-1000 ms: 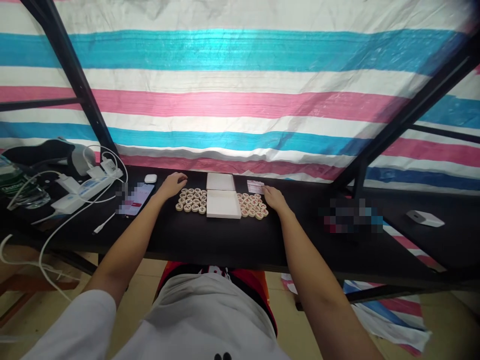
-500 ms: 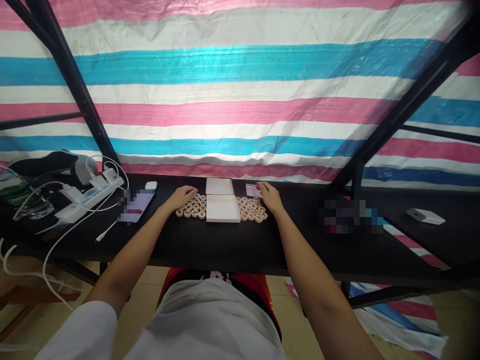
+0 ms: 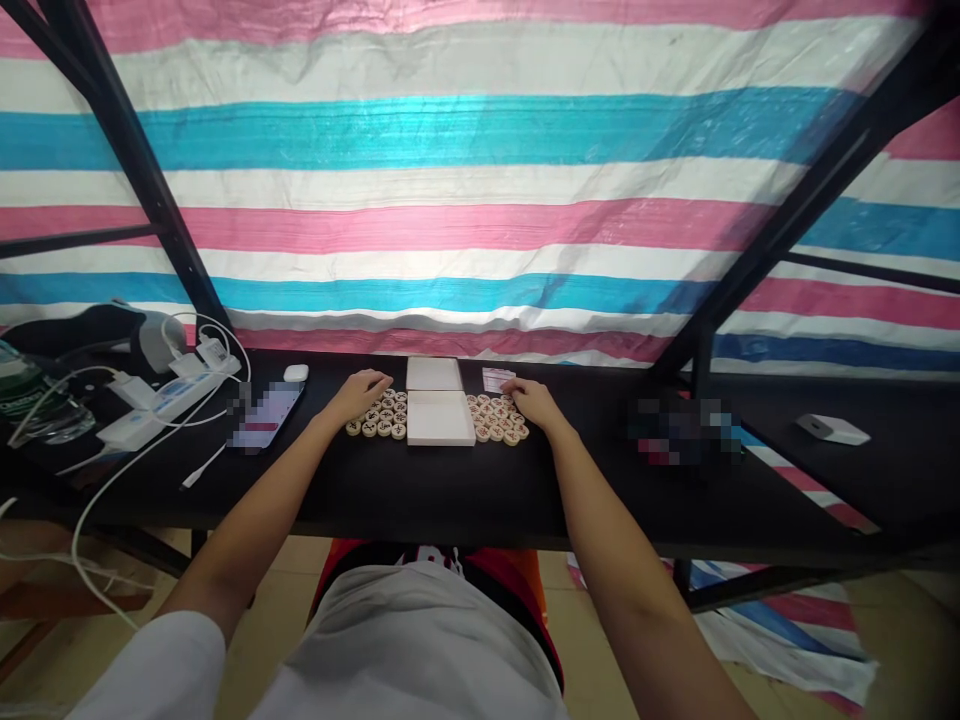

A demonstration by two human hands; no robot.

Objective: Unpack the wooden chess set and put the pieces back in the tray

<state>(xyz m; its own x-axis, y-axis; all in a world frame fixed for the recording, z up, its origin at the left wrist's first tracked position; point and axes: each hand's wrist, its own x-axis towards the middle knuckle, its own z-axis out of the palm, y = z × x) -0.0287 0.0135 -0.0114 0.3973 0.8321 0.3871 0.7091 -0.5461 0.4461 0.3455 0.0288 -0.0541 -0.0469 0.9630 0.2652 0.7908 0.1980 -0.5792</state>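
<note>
My left hand (image 3: 361,394) rests at the far side of a group of round xiangqi pieces with black characters (image 3: 385,416), its fingers reaching loosely over them. Opposite, my right hand (image 3: 531,400) lies at the far right of the pieces with red characters (image 3: 496,418), fingertips on or just above the farthest ones. Between the two groups is a white box (image 3: 441,418), its lid part (image 3: 434,375) laid back behind it. A small pink-and-white printed paper (image 3: 497,379) lies just beyond my right fingertips. Some pieces are hidden under the hands.
On the left are a phone (image 3: 268,415), a white earphone case (image 3: 296,373), a power strip (image 3: 169,400) with cables and a plastic bottle (image 3: 45,400). A white adapter (image 3: 832,429) sits far right. Black metal legs (image 3: 784,215) slant up before a striped tarp (image 3: 450,130).
My right hand has moved off the paper's edge, nearer to me, to the red pieces. The left hand has stayed beside the black pieces. The view has shifted slightly.
</note>
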